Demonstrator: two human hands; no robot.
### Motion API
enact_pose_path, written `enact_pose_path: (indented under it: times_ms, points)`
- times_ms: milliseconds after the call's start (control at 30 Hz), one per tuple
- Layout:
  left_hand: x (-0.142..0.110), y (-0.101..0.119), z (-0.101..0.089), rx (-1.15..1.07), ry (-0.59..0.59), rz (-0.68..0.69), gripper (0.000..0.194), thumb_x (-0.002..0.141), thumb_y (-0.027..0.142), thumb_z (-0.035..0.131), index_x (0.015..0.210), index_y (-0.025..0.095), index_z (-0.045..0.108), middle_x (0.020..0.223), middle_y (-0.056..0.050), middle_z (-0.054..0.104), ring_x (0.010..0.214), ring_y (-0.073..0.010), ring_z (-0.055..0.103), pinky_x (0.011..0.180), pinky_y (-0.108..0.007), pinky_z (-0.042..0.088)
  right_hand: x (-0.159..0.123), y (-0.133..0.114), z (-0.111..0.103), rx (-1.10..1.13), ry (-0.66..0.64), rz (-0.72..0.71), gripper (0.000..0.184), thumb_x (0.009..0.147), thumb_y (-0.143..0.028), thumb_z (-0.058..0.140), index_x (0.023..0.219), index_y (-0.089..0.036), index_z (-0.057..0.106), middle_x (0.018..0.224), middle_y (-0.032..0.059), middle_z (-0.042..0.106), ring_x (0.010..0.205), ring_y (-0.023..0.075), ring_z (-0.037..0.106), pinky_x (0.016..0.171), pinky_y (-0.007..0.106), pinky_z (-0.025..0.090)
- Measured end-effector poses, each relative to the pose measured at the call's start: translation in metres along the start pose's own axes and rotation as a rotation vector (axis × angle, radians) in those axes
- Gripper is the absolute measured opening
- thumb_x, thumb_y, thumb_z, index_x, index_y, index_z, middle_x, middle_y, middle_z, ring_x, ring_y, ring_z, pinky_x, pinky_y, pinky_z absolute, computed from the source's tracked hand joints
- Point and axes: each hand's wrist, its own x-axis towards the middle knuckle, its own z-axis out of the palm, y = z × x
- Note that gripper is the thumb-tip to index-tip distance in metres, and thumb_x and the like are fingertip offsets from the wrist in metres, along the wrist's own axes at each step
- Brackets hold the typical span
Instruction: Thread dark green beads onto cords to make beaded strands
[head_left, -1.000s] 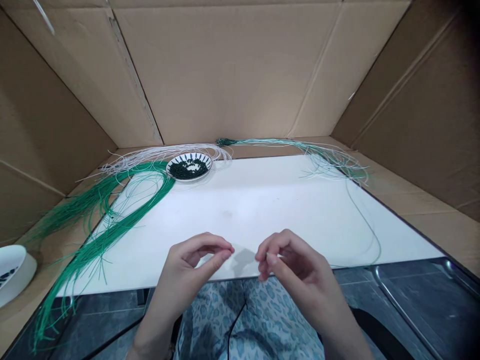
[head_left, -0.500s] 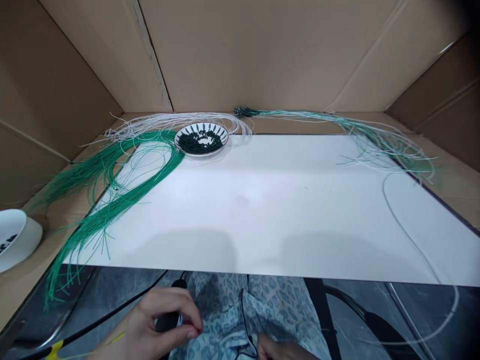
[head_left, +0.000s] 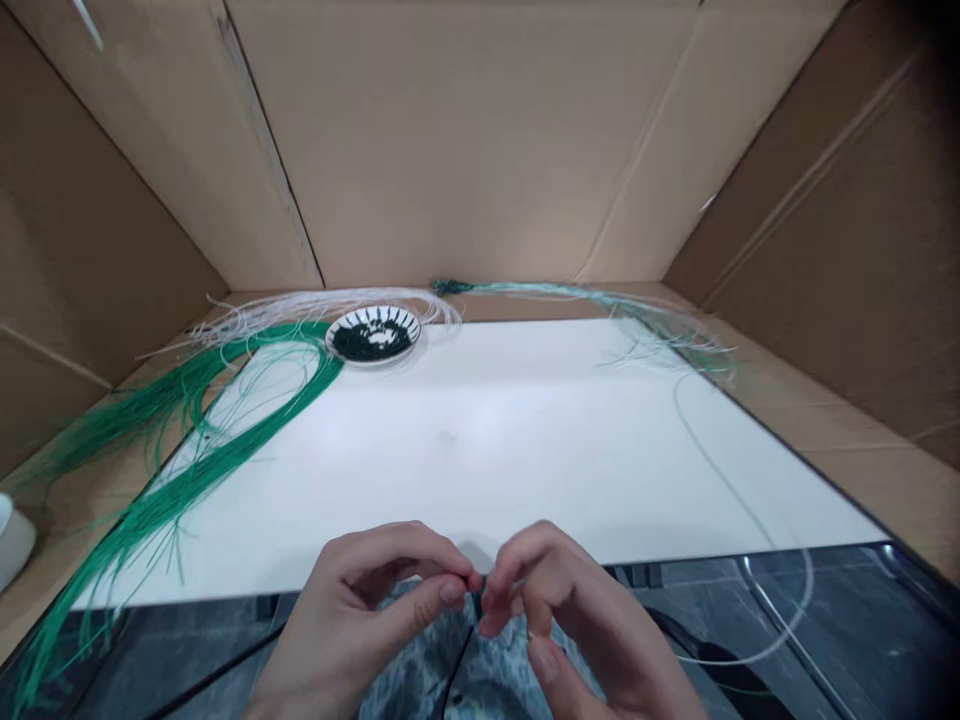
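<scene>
My left hand (head_left: 375, 600) and my right hand (head_left: 562, 610) meet fingertip to fingertip at the near edge of the white board (head_left: 487, 440), above my patterned lap. Both pinch something too small to make out. A thin pale cord (head_left: 739, 500) curves across the board's right side and loops down to my right hand. A small patterned dish of dark green beads (head_left: 373, 335) sits at the board's far left. Green cords (head_left: 187, 450) fan out along the left edge. White cords (head_left: 300, 305) lie behind the dish.
Cardboard walls (head_left: 480, 150) enclose the board on three sides. A bundle of pale green beaded cords (head_left: 600, 300) lies along the far right. A white bowl (head_left: 11, 540) peeks in at the left edge. Dark floor shows below the board.
Both hands have come up from my lap to the board's near edge and now pinch together. The view has tilted back down.
</scene>
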Motion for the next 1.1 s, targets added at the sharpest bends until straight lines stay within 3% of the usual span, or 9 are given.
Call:
enact_pose_path:
  times_ms: [33, 100, 200, 333, 400, 500, 733, 900, 1100]
  points:
    - [0.000, 0.005, 0.006, -0.047, 0.061, -0.010, 0.005, 0.071, 0.024, 0.091, 0.069, 0.026, 0.086, 0.068, -0.001, 0.082, 0.067, -0.0160, 0.075, 0.065, -0.017, 0.058, 0.006, -0.005, 0.008, 0.073, 0.085, -0.041, 0.031, 0.105, -0.048, 0.056, 0.083, -0.025, 0.055, 0.095, 0.0047, 0.064, 0.081, 0.0177, 0.067, 0.077, 0.028, 0.059]
    - [-0.002, 0.010, 0.014, -0.118, 0.181, -0.015, 0.019, 0.061, 0.034, 0.098, 0.070, 0.025, 0.085, 0.066, 0.000, 0.081, 0.066, -0.0175, 0.076, 0.065, -0.019, 0.060, 0.014, -0.007, 0.023, 0.166, 0.186, -0.108, 0.036, 0.102, -0.053, 0.059, 0.081, -0.024, 0.055, 0.093, 0.0048, 0.061, 0.079, 0.0174, 0.067, 0.073, 0.028, 0.061]
    - [-0.002, 0.008, 0.016, -0.198, 0.241, -0.004, 0.035, 0.050, 0.047, 0.102, 0.068, 0.024, 0.083, 0.064, 0.000, 0.081, 0.062, -0.0176, 0.076, 0.061, -0.020, 0.062, 0.019, -0.002, 0.035, 0.117, 0.222, -0.163, 0.034, 0.100, -0.047, 0.062, 0.077, -0.023, 0.056, 0.095, 0.0054, 0.058, 0.078, 0.0161, 0.066, 0.072, 0.026, 0.061]
    - [0.000, 0.001, 0.006, -0.276, 0.091, 0.049, 0.028, 0.059, 0.047, 0.099, 0.067, 0.025, 0.085, 0.066, -0.003, 0.083, 0.061, -0.0172, 0.076, 0.061, -0.020, 0.063, 0.019, -0.006, 0.037, 0.025, 0.208, -0.158, 0.016, 0.089, -0.018, 0.068, 0.077, -0.023, 0.059, 0.095, 0.0028, 0.059, 0.079, 0.0139, 0.066, 0.071, 0.022, 0.060]
    - [0.000, 0.001, 0.002, -0.298, 0.014, 0.057, 0.022, 0.064, 0.044, 0.098, 0.068, 0.026, 0.087, 0.068, -0.003, 0.083, 0.060, -0.0167, 0.075, 0.061, -0.020, 0.063, 0.020, -0.011, 0.038, 0.020, 0.206, -0.182, 0.017, 0.087, -0.010, 0.065, 0.077, -0.023, 0.061, 0.093, 0.0012, 0.060, 0.079, 0.0126, 0.066, 0.073, 0.021, 0.060]
    - [0.000, 0.003, 0.001, -0.342, -0.002, 0.029, 0.017, 0.065, 0.039, 0.098, 0.067, 0.026, 0.087, 0.066, -0.002, 0.082, 0.060, -0.0147, 0.073, 0.061, -0.018, 0.061, 0.022, -0.016, 0.042, -0.003, 0.231, -0.223, 0.023, 0.086, -0.003, 0.061, 0.079, -0.024, 0.063, 0.091, -0.0006, 0.061, 0.078, 0.0111, 0.065, 0.072, 0.018, 0.059]
    - [-0.003, 0.006, 0.007, -0.314, 0.069, 0.140, 0.018, 0.065, 0.041, 0.098, 0.064, 0.026, 0.087, 0.063, -0.001, 0.078, 0.060, -0.0109, 0.069, 0.059, -0.014, 0.055, 0.021, -0.020, 0.045, -0.098, 0.265, -0.265, 0.026, 0.086, 0.001, 0.057, 0.082, -0.024, 0.061, 0.090, -0.0018, 0.062, 0.079, 0.0095, 0.065, 0.071, 0.015, 0.056]
    - [-0.001, 0.001, -0.004, -0.162, -0.077, 0.269, 0.005, 0.081, 0.032, 0.089, 0.077, 0.032, 0.089, 0.070, -0.001, 0.081, 0.067, -0.0132, 0.070, 0.064, -0.018, 0.056, 0.020, -0.022, 0.042, -0.120, 0.247, -0.283, 0.026, 0.085, 0.002, 0.057, 0.082, -0.024, 0.059, 0.090, -0.0019, 0.061, 0.076, 0.0093, 0.064, 0.070, 0.015, 0.056]
    - [0.000, 0.000, -0.012, -0.036, -0.175, 0.383, 0.013, 0.091, 0.028, 0.081, 0.093, 0.037, 0.089, 0.082, -0.002, 0.081, 0.075, -0.0150, 0.073, 0.069, -0.020, 0.058, 0.020, -0.022, 0.033, -0.126, 0.163, -0.247, 0.029, 0.080, 0.005, 0.056, 0.082, -0.024, 0.058, 0.093, -0.0033, 0.063, 0.079, 0.0080, 0.062, 0.071, 0.012, 0.053]
